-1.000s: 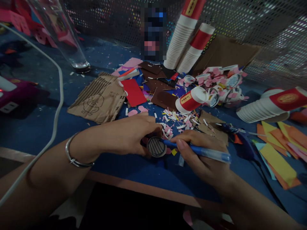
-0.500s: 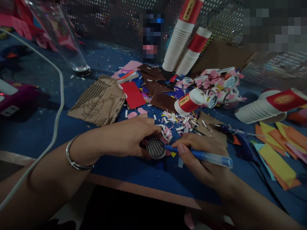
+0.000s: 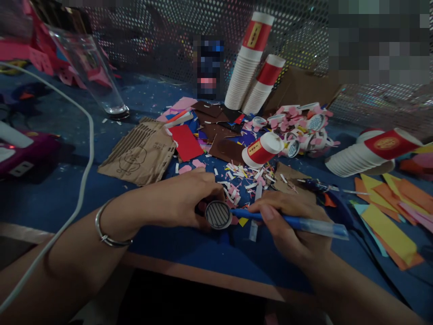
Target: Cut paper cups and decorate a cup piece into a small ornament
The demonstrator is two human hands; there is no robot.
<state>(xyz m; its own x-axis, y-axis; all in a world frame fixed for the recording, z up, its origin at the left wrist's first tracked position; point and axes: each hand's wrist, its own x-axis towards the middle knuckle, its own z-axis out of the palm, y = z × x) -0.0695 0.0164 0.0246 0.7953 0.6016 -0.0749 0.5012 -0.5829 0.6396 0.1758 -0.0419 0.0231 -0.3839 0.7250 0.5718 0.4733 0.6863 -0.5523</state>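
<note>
Between the fingers of my left hand [image 3: 184, 198] is a small round disc [image 3: 218, 215], whitish with dark parallel lines across its face. My right hand [image 3: 291, 221] is closed around a blue pen [image 3: 287, 220] with a clear end. The pen's tip meets the disc's right edge. Just beyond both hands lie paper scraps [image 3: 237, 180] in white, pink and yellow. A red and white paper cup [image 3: 260, 151] lies tipped behind the scraps.
Cup stacks [image 3: 241, 81] stand at the back, another stack [image 3: 348, 160] leans at right. A glass vase [image 3: 98, 81], cardboard [image 3: 140, 151], white cable [image 3: 88, 153], glue gun [image 3: 318, 185] and coloured strips [image 3: 389, 230] surround the hands.
The pen and my right hand have shifted slightly right and down. Dark lines on the disc look straighter and more upright. The whole view has shifted a little.
</note>
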